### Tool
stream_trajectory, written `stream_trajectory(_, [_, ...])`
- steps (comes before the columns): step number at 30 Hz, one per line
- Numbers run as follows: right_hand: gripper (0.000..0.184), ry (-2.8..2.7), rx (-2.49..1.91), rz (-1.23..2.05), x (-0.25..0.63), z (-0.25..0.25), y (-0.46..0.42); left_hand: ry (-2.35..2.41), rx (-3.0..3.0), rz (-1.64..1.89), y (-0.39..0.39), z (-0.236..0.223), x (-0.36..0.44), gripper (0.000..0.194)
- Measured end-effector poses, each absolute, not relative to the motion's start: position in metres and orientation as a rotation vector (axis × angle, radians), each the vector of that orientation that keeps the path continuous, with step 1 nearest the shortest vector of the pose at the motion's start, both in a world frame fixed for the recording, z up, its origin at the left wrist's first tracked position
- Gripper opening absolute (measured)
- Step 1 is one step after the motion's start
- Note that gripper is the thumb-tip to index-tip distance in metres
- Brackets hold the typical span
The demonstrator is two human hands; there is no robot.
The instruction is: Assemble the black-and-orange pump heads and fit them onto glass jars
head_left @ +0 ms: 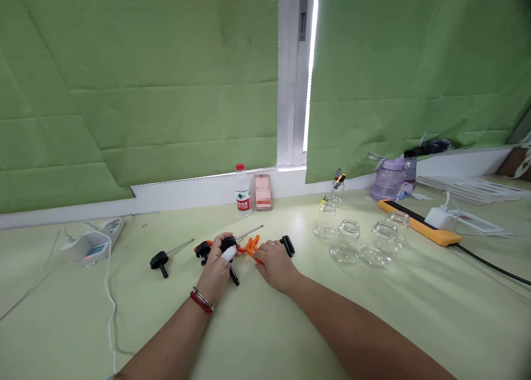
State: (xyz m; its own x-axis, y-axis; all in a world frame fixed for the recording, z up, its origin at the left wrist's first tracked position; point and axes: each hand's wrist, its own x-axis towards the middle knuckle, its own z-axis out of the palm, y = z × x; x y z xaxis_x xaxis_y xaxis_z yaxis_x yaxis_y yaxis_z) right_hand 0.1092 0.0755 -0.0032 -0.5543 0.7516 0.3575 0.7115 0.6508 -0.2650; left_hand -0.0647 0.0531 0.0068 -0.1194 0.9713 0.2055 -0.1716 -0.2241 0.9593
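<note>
And here, out from the middle of the table's far edge (199, 204), the left hand (217, 268) has fingers clamped on a black-handled screwdriver (228, 243), likely steadying it, while the right hand (276, 264) curls over an orange clip (250, 247), its grip impossible to tell.

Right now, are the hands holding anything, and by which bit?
The left hand holds a metal-shafted tool by its black head. The right hand touches an orange piece; I can't tell if it grips it.
</note>
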Motion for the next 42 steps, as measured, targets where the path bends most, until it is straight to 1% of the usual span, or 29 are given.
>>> stream_trajectory(6, [0.010,-2.427,-1.187,0.083,0.108,-0.004,0.075,1.187,1.246,1.305,0.057,0.001,-0.064,0.033])
stream_trajectory(10, [0.015,-2.363,-1.157,0.116,0.108,-0.007,0.077,1.283,1.219,1.349,0.061,-0.002,-0.068,0.034])
stream_trajectory(14, [0.018,-2.179,-1.114,0.210,0.110,-0.010,0.079,1.347,1.179,1.442,0.066,-0.005,-0.072,0.034])
stream_trajectory(16, [0.017,-2.031,-1.117,0.335,0.113,-0.010,0.081,1.342,1.157,1.494,0.066,-0.004,-0.073,0.034])
stream_trajectory(18, [0.015,-1.826,-1.145,0.552,0.118,-0.009,0.082,1.327,1.133,1.557,0.065,-0.002,-0.072,0.036])
stream_trajectory(21, [0.009,-1.370,-1.156,0.946,0.127,-0.008,0.089,1.329,1.112,1.633,0.062,0.003,-0.071,0.039])
stream_trajectory(23, [0.012,-1.129,-1.131,1.082,0.134,-0.006,0.095,1.336,1.102,1.659,0.060,0.006,-0.070,0.038])
stream_trajectory(26, [0.022,-0.970,-1.112,1.140,0.144,-0.001,0.102,1.293,1.068,1.668,0.059,0.006,-0.070,0.036])
stream_trajectory(30, [0.027,-0.843,-1.062,1.263,0.153,0.012,0.100,1.203,1.035,1.581,0.057,0.003,-0.065,0.043])
stream_trajectory(34, [0.024,-0.828,-0.996,1.402,0.158,0.017,0.087,1.194,1.002,1.430,0.050,0.003,-0.056,0.045])
stream_trajectory(38, [0.020,-0.849,-0.936,1.549,0.167,0.006,0.072,1.159,1.022,1.295,0.039,0.009,-0.047,0.047])
stream_trajectory(42, [0.014,-0.770,-0.915,1.654,0.179,-0.006,0.067,1.034,1.050,1.241,0.033,0.013,-0.044,0.041])
